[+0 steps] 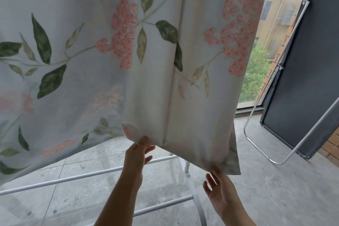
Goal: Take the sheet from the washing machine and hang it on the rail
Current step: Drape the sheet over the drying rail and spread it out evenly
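Grey tiled floor (275,189) meets a window (256,79) at right, beside a leaning dark panel (302,79). The flowered sheet (91,60) fills the upper frame above white rack bars (82,176); the left hand (139,154) pinches its hem, the right hand (222,194) its corner, spare fingers apart.

One floral sheet (91,42); two hands at its hem, left hand (139,154) and right hand (220,191); two white rails (73,178) beneath the sheet; one grey folded panel (302,60) to the sheet's right.

Soft daylight from the window (264,46), slight blur, wide-angle edge bending
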A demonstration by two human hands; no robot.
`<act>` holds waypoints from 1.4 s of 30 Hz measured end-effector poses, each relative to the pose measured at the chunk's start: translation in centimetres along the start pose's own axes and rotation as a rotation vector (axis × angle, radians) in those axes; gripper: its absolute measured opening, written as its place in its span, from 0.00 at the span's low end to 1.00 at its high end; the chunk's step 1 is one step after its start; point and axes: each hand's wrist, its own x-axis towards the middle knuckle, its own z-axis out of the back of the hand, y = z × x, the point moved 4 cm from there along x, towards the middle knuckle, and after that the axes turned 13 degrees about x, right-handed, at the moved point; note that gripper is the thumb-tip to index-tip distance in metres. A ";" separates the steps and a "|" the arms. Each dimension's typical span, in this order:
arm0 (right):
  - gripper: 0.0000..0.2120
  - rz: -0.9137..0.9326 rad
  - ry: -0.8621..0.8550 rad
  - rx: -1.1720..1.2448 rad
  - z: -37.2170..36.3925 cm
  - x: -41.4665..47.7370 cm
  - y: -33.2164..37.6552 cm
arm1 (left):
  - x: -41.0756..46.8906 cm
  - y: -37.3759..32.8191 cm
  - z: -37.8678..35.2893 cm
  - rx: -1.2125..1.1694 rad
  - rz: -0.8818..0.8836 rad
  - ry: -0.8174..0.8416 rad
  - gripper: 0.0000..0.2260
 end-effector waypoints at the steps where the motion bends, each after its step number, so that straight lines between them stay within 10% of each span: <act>1: 0.03 0.016 -0.004 0.011 0.2 0.2 0.5 | 0.2 -0.1 0.4 -0.076 0.000 -0.006 0.10; 5: 0.03 0.090 -0.003 -0.002 1.2 0.7 2.1 | 0.7 -0.6 2.3 -0.340 -0.009 -0.102 0.11; 9: 0.30 0.118 -0.023 -0.143 1.5 0.3 2.4 | 1.2 -0.3 4.2 -0.314 -0.024 -0.227 0.08; 13: 0.04 0.099 -0.071 -0.218 2.6 0.8 1.5 | 1.6 -0.1 5.5 -0.232 -0.044 -0.270 0.07; 32: 0.13 0.061 -0.102 -0.329 3.9 1.3 0.5 | 1.2 1.8 6.3 -0.156 -0.009 -0.340 0.10; 42: 0.56 0.210 0.230 -0.824 1.4 1.8 6.3 | 1.5 0.5 3.4 -0.506 -0.080 0.085 0.16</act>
